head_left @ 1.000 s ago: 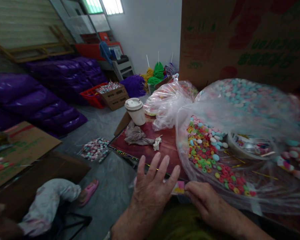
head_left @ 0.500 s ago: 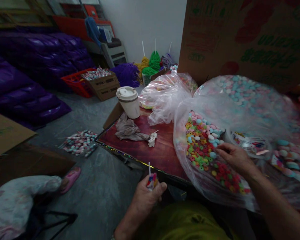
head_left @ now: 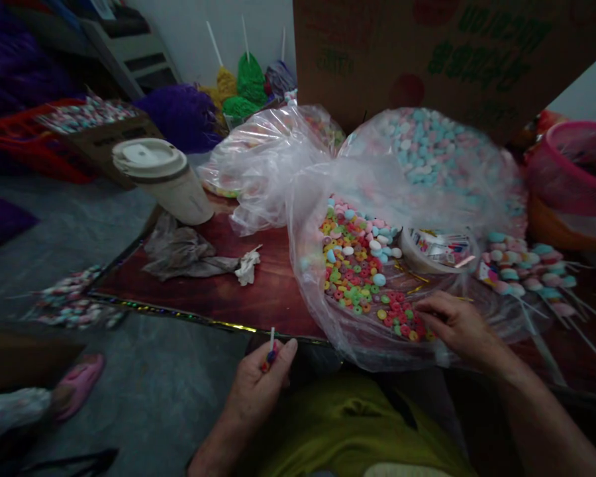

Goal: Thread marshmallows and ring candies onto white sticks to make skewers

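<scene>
- The left hand (head_left: 258, 384), at about 6 o'clock in the view, is curled with thumb and fingers pinched together on a small multicoloured candy on a thin white stick (head_left: 270, 351); the stick points up past the thumb.
- The right hand (head_left: 457, 324), at about 4 o'clock, lies on the near edge of the large clear plastic bag of multicoloured ring candies and pastel oval sweets (head_left: 362, 278), fingertips bent down among the red rings; whether they pinch a piece cannot be told.
- This bag sits on the dark red wooden tabletop (head_left: 238, 298), at the centre of the view, just beyond the person's lap.
- At 3 o'clock from the bag lies a bunch of pastel lollipops on white sticks (head_left: 526, 271).
- A roll of printed tape (head_left: 440, 248) lies between the ring candies and those lollipops.
- At 10 o'clock stands a white paper cup with a beige lid (head_left: 161, 175); crumpled grey paper (head_left: 181, 255) lies just in front of it.
- A brown printed cardboard box (head_left: 427, 53) rises at 12 o'clock.
- A pink plastic basket (head_left: 571, 172) sits at 2 o'clock.
</scene>
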`<state>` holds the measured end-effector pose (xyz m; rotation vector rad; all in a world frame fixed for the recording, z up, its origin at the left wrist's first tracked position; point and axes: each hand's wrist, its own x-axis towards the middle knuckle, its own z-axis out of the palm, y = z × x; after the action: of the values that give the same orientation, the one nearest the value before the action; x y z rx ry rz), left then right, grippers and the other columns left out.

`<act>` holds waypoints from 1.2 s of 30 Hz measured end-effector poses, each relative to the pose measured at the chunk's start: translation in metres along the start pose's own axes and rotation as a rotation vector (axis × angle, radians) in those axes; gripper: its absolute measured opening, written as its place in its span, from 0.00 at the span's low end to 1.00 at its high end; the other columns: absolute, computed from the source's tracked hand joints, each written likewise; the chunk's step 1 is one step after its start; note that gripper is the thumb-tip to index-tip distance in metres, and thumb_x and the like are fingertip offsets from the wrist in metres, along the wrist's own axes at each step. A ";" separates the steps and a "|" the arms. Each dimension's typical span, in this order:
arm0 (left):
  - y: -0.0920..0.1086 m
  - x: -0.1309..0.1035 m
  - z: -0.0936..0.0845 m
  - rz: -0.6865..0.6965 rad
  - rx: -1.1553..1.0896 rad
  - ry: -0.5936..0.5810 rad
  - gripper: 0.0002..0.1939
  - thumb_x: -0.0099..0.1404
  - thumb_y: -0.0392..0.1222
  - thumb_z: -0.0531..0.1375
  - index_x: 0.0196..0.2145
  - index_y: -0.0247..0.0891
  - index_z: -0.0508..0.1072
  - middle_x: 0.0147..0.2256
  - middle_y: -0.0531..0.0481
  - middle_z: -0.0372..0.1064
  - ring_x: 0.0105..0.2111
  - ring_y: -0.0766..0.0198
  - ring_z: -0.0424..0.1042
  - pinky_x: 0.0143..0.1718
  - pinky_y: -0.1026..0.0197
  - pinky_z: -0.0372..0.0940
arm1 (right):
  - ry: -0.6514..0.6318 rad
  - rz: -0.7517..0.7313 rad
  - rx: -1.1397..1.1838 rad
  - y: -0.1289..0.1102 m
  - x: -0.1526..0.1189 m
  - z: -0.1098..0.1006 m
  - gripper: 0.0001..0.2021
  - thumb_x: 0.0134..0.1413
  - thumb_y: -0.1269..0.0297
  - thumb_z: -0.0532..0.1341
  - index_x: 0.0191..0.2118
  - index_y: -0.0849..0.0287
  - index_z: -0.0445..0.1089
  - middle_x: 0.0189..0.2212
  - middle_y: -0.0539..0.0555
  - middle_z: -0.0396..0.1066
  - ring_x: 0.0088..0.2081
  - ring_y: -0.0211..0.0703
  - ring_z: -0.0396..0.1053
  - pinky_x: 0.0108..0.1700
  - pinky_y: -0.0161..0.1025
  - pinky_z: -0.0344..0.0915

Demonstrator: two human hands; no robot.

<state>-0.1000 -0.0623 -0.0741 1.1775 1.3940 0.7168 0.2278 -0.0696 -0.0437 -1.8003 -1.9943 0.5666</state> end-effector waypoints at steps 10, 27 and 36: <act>-0.011 -0.013 0.002 -0.040 -0.080 0.060 0.24 0.53 0.59 0.60 0.17 0.36 0.62 0.14 0.57 0.55 0.16 0.72 0.54 0.19 0.69 0.51 | -0.103 -0.087 -0.090 -0.013 0.012 0.003 0.09 0.52 0.64 0.55 0.26 0.57 0.70 0.26 0.52 0.63 0.29 0.41 0.62 0.30 0.36 0.58; -0.033 -0.059 -0.133 0.146 -0.830 0.616 0.10 0.48 0.42 0.65 0.26 0.31 0.74 0.15 0.55 0.61 0.15 0.74 0.58 0.16 0.71 0.48 | -0.776 0.079 1.089 -0.308 0.081 0.194 0.17 0.33 0.56 0.71 0.23 0.63 0.67 0.14 0.47 0.65 0.16 0.33 0.59 0.19 0.30 0.55; -0.091 -0.090 -0.188 0.197 -0.943 0.741 0.09 0.47 0.38 0.66 0.25 0.31 0.73 0.19 0.53 0.66 0.16 0.74 0.61 0.17 0.72 0.52 | -1.008 0.151 1.146 -0.365 0.068 0.260 0.15 0.33 0.61 0.72 0.24 0.62 0.68 0.17 0.49 0.68 0.18 0.35 0.64 0.19 0.32 0.62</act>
<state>-0.3140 -0.1372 -0.0885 0.2772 1.2346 1.8252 -0.2240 -0.0447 -0.0635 -0.9188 -1.3130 2.3780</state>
